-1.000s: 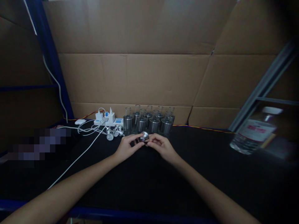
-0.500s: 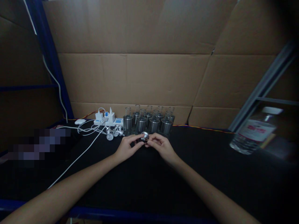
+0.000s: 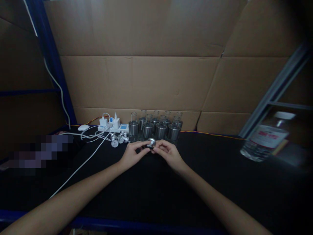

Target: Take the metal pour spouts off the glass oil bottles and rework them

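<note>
Between my fingertips is a small round silvery metal part (image 3: pixel 152 142), with a darker portion below it. My left hand (image 3: pixel 134 152) pinches it from the left with thumb and forefinger. From the right, the thumb and fingers of my right hand (image 3: pixel 168 153) close on its lower side. Just beyond my hands stand several metal-bodied holders with clear glass tubes (image 3: pixel 147 130) on top, grouped in rows. Several silvery round-ended metal parts (image 3: pixel 114 142) lie loose to the left of them.
A white power strip (image 3: pixel 107 129) with plugged-in chargers sits behind the loose parts. A white cable (image 3: pixel 80 167) runs across the black tabletop (image 3: pixel 156 199) toward me. At right stands a large clear bottle (image 3: pixel 265 138) beside a metal post (image 3: pixel 276 88). Cardboard (image 3: pixel 146 78) walls the back.
Hardly anything differs. Both hands keep the small metal part in nearly the same place, and the view has shifted very slightly.
</note>
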`<state>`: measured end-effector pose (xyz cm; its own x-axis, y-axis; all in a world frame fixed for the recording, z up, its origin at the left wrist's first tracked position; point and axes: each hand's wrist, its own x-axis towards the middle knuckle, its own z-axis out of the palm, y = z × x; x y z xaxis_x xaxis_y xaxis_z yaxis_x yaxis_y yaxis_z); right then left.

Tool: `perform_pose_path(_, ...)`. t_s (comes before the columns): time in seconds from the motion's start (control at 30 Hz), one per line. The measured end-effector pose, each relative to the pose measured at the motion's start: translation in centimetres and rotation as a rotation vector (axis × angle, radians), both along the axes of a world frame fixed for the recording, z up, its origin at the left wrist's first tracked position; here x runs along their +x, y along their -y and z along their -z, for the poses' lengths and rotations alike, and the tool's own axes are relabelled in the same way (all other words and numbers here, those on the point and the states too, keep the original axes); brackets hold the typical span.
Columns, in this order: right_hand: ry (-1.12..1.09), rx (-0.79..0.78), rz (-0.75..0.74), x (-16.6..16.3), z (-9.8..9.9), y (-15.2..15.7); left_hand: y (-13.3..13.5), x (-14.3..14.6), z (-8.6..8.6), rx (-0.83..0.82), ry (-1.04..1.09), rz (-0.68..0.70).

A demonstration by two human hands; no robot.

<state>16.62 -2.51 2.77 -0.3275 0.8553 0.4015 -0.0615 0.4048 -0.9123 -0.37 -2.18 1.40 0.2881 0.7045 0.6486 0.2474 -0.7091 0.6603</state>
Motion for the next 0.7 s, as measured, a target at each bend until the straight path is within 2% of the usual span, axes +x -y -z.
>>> perform_pose_path(0.2,-0.002,0.007,0.005,0.03,0.05,-0.04,-0.27,0.02,0.24,-0.195,0.114,0.074)
perform_pose_path(0.4,-0.002,-0.012,0.028,0.02,0.13,-0.08,-0.23,0.11,-0.23,-0.375,0.190,0.113)
perform_pose_path(0.7,0.008,-0.010,0.048,-0.08,0.03,0.00,-0.55,0.13,0.03,-0.509,0.309,0.217)
